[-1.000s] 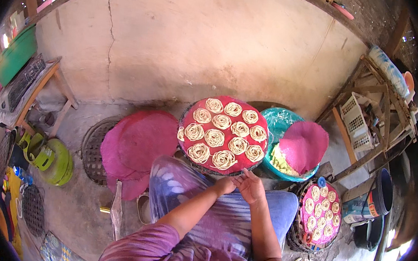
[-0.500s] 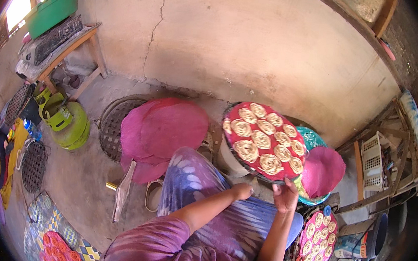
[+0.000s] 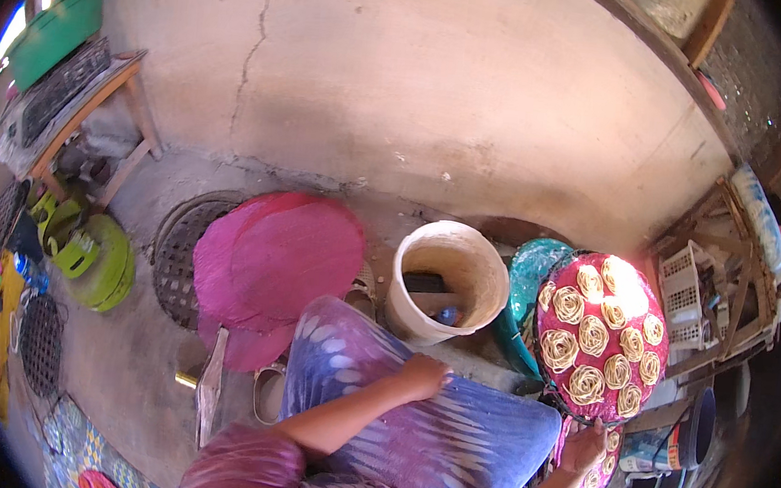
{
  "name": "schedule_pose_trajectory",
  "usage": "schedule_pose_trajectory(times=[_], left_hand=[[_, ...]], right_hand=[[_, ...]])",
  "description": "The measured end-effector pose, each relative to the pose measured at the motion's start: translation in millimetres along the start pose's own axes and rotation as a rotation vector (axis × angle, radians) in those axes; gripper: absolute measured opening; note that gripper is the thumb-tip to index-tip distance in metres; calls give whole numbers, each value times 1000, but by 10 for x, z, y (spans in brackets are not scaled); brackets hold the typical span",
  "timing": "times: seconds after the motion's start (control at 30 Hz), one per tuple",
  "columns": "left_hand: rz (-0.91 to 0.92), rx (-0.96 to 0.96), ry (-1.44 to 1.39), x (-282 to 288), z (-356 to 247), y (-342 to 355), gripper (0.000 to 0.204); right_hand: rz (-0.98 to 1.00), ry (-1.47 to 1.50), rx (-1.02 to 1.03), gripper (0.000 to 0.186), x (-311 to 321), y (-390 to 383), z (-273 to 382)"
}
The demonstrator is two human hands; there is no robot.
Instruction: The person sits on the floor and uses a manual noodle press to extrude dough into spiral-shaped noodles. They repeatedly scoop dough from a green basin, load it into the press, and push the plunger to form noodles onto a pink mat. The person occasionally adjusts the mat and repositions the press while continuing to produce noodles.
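My right hand [image 3: 583,445], fingers closed, grips the near rim of a round tray [image 3: 544,385] at the right. The tray is tilted and lined with a pink sheet [image 3: 549,324]. Several pale coiled noodle nests [image 3: 587,385] lie spread over it. Partly hidden under the tray and my hand is another pink-lined tray with similar nests [image 3: 592,480]. My left hand [image 3: 423,378] rests on my knee over the blue and purple cloth [image 3: 476,434], its fingers curled in. Just beyond the knees stands a whitish bucket [image 3: 495,293], with dark objects inside.
A teal basin [image 3: 516,336] stands between bucket and tray. Pink round sheets [image 3: 279,263] lie over a dark woven tray [image 3: 177,269] at the left. Farther left are a green gas cylinder [image 3: 109,263] and a wooden table [image 3: 136,96]. A wooden rack [image 3: 719,329] stands at the right.
My right hand has moved the tray rightward, off the bucket and over the teal basin and lower tray. The bucket's opening now shows. My left hand stays on the knee.
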State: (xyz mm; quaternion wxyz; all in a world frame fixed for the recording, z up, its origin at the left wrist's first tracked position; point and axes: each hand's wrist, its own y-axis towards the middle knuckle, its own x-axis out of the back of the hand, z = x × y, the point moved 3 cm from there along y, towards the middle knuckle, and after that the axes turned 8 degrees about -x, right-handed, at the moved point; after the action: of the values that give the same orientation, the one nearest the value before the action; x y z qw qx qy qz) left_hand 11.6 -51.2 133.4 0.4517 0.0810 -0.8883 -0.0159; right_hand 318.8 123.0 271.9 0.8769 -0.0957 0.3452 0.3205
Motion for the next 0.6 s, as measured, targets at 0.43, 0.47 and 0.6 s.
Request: schedule_pose_trajectory(times=[0.43,0.47,0.6], left_hand=[[-202,-238,-766,1567,-211,4,20],[-206,-154,-614,1721,-111,195,23],[126,-232,97,1725,329,1195,37]], right_hand=[[-241,205,-6,33,577,460,-790],[-246,203,-3,34,614,466,-790],[-233,239,-45,42,680,476,-780]])
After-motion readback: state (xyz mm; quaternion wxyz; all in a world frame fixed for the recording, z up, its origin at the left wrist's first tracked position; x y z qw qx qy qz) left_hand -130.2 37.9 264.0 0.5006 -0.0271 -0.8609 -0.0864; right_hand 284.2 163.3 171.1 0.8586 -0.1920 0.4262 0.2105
